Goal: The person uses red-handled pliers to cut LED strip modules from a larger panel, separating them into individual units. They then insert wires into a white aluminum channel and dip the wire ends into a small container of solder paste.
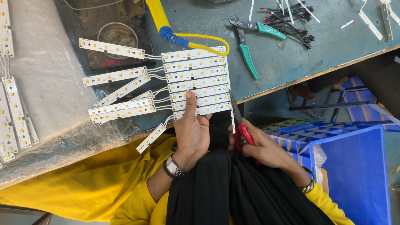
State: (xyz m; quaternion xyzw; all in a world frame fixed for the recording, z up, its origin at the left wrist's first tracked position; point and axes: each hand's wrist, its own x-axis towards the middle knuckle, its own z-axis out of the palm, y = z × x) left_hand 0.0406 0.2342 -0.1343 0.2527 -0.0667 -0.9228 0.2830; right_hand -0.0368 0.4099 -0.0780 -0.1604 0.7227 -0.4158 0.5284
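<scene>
while the left hand lies flat-fingered on the lower rows of a stack of white led strips, thumb stretched up over them, it presses rather than grips, so it is unclenched. the strips lie side by side at the near edge of the blue worktop, and thin white wires join them to more strips fanned out to the left over clear plastic sheet. the right hand is clenched on red-handled cutters, whose dark blades point up just beside the right end of the stack. farther back on the worktop lie green-handled pliers, a yellow cable with a blue coil, and a bundle of black wires. a blue crate stands at the right, below the worktop.
</scene>
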